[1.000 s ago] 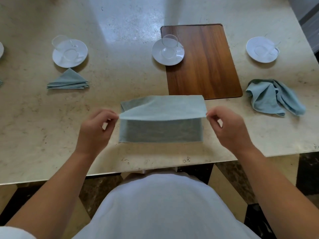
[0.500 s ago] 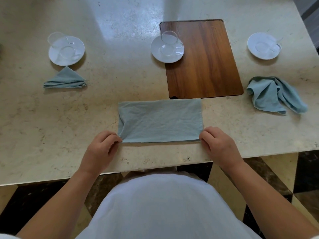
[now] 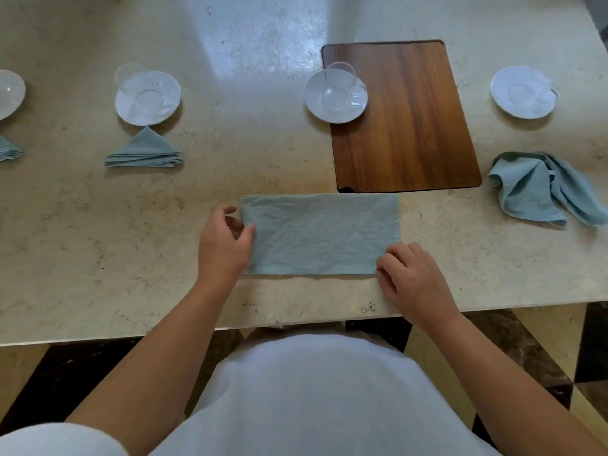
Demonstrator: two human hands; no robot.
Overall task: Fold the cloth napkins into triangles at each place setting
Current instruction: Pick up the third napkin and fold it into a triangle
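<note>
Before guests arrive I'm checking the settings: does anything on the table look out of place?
The right-hand napkin lies crumpled, unlike the neat triangle napkin on the left; it is not yet folded.

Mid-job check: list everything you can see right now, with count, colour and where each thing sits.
table: one, beige stone, under everything.
board: one, brown wood, far centre-right.
saucers: four, white, in a far row; the leftmost is cut off by the frame.
cups: at least three, clear glass, one on each whole saucer.
folded napkins: two, pale blue triangles, just this side of the two left saucers; one is cut off.
flat napkin: one, pale blue rectangle, near edge, centre.
crumpled napkin: one, pale blue, far right.
shirt: one, white, bottom.
left hand: thumb on the flat napkin's left edge.
right hand: fingertips at its near right corner.
</note>
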